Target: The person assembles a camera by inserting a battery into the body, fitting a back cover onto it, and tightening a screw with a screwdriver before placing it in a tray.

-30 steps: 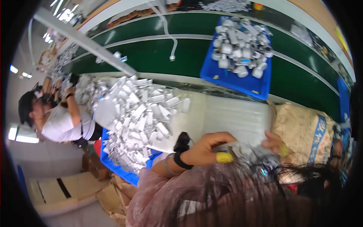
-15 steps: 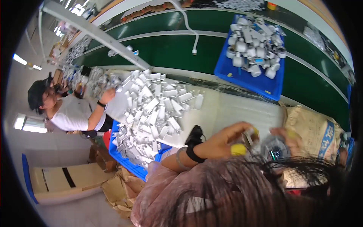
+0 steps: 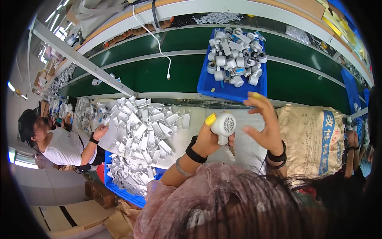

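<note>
Now left hand [image 3: 207, 139] fingers grip round white plastic fan [image 3: 223, 124]; right hand [image 3: 264, 127] fingers spread.

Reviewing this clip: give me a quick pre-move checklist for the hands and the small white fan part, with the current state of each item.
1. Left hand grips the white fan part: ok.
2. Right hand free, fingers spread beside the part: ok.
3. Grille face of the part in view: ok.
4. Small metal piece below the part held or loose: cannot tell.
5. Blue tray of finished parts on the green belt within reach: ok.
6. Co-worker's hand away from the person's hands: ok.
</note>
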The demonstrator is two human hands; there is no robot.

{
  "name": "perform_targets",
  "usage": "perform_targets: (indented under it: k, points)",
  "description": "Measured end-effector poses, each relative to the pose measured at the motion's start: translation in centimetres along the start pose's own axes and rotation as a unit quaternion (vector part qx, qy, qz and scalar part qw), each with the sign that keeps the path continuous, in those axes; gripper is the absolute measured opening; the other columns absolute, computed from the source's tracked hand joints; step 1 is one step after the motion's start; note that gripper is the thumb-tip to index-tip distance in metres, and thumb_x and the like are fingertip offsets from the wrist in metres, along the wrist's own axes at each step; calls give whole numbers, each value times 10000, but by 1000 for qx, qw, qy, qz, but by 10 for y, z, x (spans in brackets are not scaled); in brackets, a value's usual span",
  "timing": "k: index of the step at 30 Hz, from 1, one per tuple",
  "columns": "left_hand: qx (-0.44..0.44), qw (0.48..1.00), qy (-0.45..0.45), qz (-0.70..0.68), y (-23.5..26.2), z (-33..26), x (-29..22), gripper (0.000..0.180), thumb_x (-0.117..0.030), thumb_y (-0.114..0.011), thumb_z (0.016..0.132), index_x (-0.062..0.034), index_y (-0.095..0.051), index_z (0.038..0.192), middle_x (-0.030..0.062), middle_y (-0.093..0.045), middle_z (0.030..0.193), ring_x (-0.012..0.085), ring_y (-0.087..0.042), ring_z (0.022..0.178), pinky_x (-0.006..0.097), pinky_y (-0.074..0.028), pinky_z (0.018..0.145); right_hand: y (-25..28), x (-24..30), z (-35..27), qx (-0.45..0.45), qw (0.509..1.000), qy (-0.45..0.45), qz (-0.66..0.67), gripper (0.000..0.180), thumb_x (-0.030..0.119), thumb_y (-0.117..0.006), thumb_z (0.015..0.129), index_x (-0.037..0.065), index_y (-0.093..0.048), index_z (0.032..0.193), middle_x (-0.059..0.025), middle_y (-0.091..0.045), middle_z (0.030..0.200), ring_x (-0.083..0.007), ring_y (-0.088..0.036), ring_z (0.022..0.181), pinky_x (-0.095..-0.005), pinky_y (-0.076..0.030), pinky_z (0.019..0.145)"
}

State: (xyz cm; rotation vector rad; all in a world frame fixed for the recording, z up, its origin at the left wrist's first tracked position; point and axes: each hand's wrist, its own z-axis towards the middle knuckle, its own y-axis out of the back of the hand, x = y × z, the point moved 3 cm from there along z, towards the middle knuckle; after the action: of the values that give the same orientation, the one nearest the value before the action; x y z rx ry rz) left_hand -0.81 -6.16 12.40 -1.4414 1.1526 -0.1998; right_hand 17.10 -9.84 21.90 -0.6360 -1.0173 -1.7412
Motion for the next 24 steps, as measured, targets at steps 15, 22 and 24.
perform_targets:
  k: [15, 22, 24]
  points:
    - [117, 990, 23, -69, -22, -1, -12, 679, -628, -305, 939, -28, -520, 1173, 145, -594, 960, 223, -548, 563, 325, -454, 369, 7, -30, -6, -14, 997, -59, -39, 276, -20, -693, 802, 48, -634, 1064, -134, -556, 1236, -183, -588, 1000, -273, -503, 769]
    - [63, 993, 31, -92, 22, 3, -5, 505, -496, -457, 911, -54, -620, 1094, 195, -599, 920, 362, -602, 721, 424, -517, 429, 21, -27, 8, -3, 998, -36, -46, 234, -5, -699, 814, 37, -634, 1035, -133, -567, 1170, -186, -588, 940, -286, -510, 737]
    - [36, 991, 15, -124, 21, -9, -11, 406, -431, -492, 900, -93, -640, 1070, 183, -591, 990, 387, -597, 839, 451, -541, 472, 31, -12, 24, 19, 997, -4, -78, 233, -3, -698, 817, 27, -631, 1038, -131, -567, 1159, -190, -588, 924, -284, -506, 736]
